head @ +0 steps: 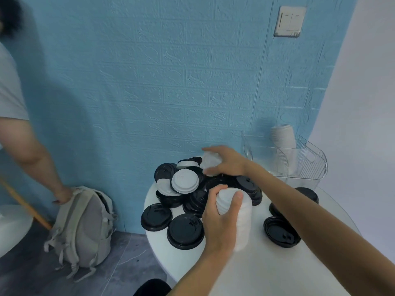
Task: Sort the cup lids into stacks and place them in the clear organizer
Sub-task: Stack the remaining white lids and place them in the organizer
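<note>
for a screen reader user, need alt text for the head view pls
Over a round white table, the left hand grips a stack of white lids while the right hand picks up a few white lids from a pile of black lids. A clear organizer behind already holds a white stack.

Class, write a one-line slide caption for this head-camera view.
Left hand grips a stack of white plastic lids; right hand picks another white lid from the pile.

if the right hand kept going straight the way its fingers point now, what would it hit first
Probably the blue wall. The right hand, gripping a white lid, points left over the lid pile; depth is unclear, so it might clip the pile.
</note>
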The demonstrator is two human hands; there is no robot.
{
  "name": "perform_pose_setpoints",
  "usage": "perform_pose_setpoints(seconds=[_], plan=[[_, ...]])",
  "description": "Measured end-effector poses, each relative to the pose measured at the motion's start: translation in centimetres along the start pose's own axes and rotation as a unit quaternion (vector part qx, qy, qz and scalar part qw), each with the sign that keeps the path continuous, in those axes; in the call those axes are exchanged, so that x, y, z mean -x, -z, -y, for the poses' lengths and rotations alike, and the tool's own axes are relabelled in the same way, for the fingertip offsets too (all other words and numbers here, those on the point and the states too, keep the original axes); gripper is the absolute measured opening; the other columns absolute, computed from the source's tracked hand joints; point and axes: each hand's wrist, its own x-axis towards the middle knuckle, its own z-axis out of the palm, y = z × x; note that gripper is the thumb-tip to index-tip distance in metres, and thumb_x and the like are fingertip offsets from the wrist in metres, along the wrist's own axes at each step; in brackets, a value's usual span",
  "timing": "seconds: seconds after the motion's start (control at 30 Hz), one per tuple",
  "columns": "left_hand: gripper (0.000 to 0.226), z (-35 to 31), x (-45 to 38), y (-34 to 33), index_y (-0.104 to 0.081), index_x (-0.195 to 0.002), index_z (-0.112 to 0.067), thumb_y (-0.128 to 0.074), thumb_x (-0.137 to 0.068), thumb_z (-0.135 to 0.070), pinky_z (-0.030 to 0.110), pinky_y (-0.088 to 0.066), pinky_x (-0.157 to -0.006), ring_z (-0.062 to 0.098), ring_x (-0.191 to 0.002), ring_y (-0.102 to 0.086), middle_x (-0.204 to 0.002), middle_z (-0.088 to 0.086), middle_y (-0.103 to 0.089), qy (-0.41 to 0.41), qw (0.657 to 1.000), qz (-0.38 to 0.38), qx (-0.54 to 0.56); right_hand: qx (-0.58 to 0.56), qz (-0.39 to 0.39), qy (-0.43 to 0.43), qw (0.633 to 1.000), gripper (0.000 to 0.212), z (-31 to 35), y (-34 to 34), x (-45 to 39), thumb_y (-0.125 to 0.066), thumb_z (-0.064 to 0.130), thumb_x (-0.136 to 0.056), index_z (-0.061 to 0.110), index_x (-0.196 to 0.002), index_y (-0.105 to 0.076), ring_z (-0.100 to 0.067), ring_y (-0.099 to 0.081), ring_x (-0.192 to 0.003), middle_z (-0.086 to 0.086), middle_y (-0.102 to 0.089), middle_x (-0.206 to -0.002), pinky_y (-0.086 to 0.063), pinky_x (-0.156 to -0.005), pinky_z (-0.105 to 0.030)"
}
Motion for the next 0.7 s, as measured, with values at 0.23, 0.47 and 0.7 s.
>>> perform_pose_setpoints(seconds=[0.23,0.47,0.7], plan=[[0.052,-0.6,0.4,-0.2,-0.059,-0.109,-0.050,-0.077,-0.062,-0.063,0.025,-0.052,-0.086,-0.003,-0.096,-0.066,-0.104,-0.026,-0.069,0.006,1.000,0.019,0.021,-0.382,-0.138,0.039,0.913,0.057,1.9,1.9,10.9,-0.086,0.024,-0.078,0.024,-0.126,-0.055,-0.016,-0.071,-0.101,-0.004,-0.065,-0.121,-0.055,-0.091,-0.028],[0.066,-0.2,0.2,-0.2,-0.057,-0.118,-0.041,-0.086,-0.061,-0.058,0.029,-0.055,-0.085,0.002,-0.100,-0.069,-0.108,-0.022,-0.071,-0.024,0.999,0.008,0.031,-0.465,-0.093,-0.008,0.880,0.063,-0.4,-1.2,14.7,-0.083,0.033,-0.071,0.014,-0.117,-0.045,-0.025,-0.065,-0.099,-0.020,-0.067,-0.111,-0.051,-0.086,-0.039],[0.075,0.1,0.2,-0.4,-0.058,-0.118,-0.038,-0.086,-0.054,-0.065,0.029,-0.056,-0.086,0.002,-0.102,-0.069,-0.110,-0.021,-0.071,-0.059,0.998,0.022,0.007,-0.472,-0.033,0.000,0.881,0.058,-0.9,-1.3,15.4,-0.073,0.022,-0.084,0.019,-0.140,-0.056,-0.026,-0.058,-0.130,-0.007,-0.064,-0.137,-0.045,-0.111,-0.041]])
